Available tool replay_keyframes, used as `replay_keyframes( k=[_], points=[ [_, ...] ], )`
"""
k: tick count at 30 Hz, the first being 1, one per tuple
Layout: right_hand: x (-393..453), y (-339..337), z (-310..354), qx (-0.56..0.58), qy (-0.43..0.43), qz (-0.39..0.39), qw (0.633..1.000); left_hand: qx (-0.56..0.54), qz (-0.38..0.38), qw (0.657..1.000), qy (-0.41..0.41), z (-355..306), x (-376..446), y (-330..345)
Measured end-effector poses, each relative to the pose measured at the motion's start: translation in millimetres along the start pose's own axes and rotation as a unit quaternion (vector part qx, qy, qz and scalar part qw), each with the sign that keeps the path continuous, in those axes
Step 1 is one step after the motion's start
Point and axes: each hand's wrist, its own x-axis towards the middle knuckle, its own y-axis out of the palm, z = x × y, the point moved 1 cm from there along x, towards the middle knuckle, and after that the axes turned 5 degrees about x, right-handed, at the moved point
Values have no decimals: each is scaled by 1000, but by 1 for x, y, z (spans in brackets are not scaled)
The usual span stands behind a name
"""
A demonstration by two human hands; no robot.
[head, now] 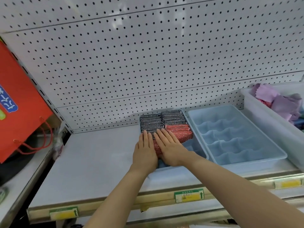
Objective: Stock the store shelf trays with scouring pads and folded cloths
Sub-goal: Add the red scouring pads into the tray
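A blue divided tray [199, 153] on the white shelf holds rows of scouring pads: dark grey ones [158, 120] at the back, red ones [181, 133] at the front right. My left hand [144, 152] lies flat, fingers together, on the left rows. My right hand [171, 148] lies flat beside it on the middle pads, pressing down. A thin strip of red pads shows between the two hands. To the right stands a second blue tray [236, 135] with wavy dividers and nothing in it. Folded purple cloths [279, 102] lie in a clear bin at the far right.
The clear bin [263, 116] stands right of the blue trays. A white pegboard [148, 63] backs the shelf. A red paper bag [19, 104] with cord handles hangs at the left. Yellow-green price labels [189, 195] line the shelf's front edge.
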Motion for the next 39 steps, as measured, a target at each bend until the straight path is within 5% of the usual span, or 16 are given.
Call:
replay_keyframes(
  k=[4,7,10,15,26,34,39],
  points=[
    [-7,-20,2,29,17,-25,999,52,-24,998,6,3,-5,-14],
    [-27,-48,-14,59,56,-137,987,95,-31,994,42,-6,-3,-37],
    [-53,-80,-49,76,120,-220,965,59,7,996,71,-40,12,-75],
    [-118,-135,-128,54,261,-270,925,-14,-64,980,190,-136,36,-140],
    [-277,-191,-254,-9,435,-256,863,-48,-78,918,387,-364,75,-184],
    [-345,-208,-309,-18,497,-220,839,30,74,895,438,-495,124,-178],
    [-357,-207,-336,1,504,-196,841,17,25,872,488,-532,141,-167]
  ],
)
